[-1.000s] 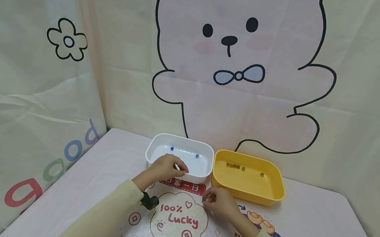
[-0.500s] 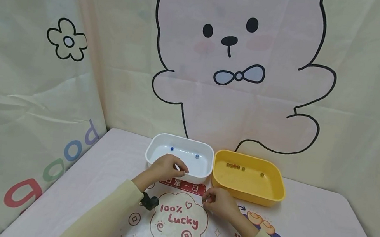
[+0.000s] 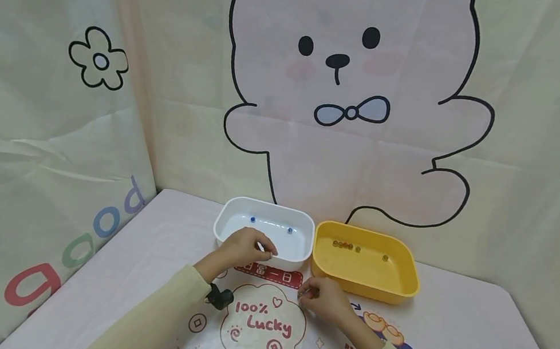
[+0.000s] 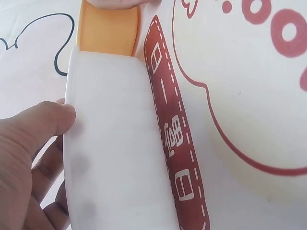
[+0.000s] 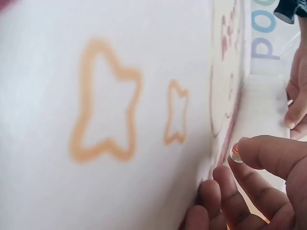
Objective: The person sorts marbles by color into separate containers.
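My left hand (image 3: 244, 246) grips the near rim of a white plastic tub (image 3: 232, 206). In the left wrist view the thumb lies along the top edge of the tub's wall (image 4: 115, 139), and the fingers show faintly through it. Two blue marbles (image 3: 289, 231) lie inside. Before the yellow tub (image 3: 363, 285), my right hand (image 3: 324, 299) is held low over the tablecloth. Between its thumb and index finger it pinches a clear glass marble (image 5: 235, 153) with orange in it; the other fingers are curled below. Several amber marbles (image 3: 358, 249) lie in the yellow tub.
The tubs stand side by side at the back of the table. A printed white cloth (image 3: 480, 330) covers the tabletop. Behind rises a cloth backdrop (image 3: 538, 140) with a bear drawing, and another sheet (image 3: 12, 109) hangs at the left.
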### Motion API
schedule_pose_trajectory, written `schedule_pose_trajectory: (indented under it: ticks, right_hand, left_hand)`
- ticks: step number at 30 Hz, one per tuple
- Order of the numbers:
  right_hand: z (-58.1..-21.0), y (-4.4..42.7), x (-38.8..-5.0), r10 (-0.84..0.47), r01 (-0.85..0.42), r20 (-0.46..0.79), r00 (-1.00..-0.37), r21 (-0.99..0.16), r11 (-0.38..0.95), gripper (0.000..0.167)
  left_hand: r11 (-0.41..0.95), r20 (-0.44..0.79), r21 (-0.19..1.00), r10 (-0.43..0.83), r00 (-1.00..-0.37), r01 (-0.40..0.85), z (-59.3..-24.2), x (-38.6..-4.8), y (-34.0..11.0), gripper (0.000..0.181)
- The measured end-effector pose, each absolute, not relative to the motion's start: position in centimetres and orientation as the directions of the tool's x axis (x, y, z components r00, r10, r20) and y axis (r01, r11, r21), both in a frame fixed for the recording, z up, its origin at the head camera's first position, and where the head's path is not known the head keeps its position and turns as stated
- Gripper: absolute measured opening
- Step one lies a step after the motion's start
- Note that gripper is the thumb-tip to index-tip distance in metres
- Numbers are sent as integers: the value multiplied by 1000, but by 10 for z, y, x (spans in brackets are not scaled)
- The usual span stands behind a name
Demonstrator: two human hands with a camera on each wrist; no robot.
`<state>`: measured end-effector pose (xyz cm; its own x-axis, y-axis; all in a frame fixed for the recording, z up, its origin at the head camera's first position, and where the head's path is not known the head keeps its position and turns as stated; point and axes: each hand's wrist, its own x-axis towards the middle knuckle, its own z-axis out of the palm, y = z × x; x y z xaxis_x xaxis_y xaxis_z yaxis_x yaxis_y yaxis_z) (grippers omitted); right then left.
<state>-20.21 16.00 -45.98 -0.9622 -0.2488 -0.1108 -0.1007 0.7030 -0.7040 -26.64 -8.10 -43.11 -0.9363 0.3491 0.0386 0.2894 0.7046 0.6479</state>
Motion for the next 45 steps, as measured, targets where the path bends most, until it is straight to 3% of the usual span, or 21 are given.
schedule_pose_trajectory:
  ticks: [20,31,45]
  right_hand:
    - [-436,177,-196,-211,-64,-105,-972,-744,665,14]
    - [-413,188,-197,-189,-144,6,-982,-674,725,11]
    - [-398,218,-221,-256,-249,71,-964,-579,776,10]
  left_hand:
    - [691,43,663,350,-936,289,-430,-266,-83,8]
    - [683,51,667,358,-932,299,-432,-266,-82,8]
    - [695,46,657,348,-936,291,-432,-266,-81,8]
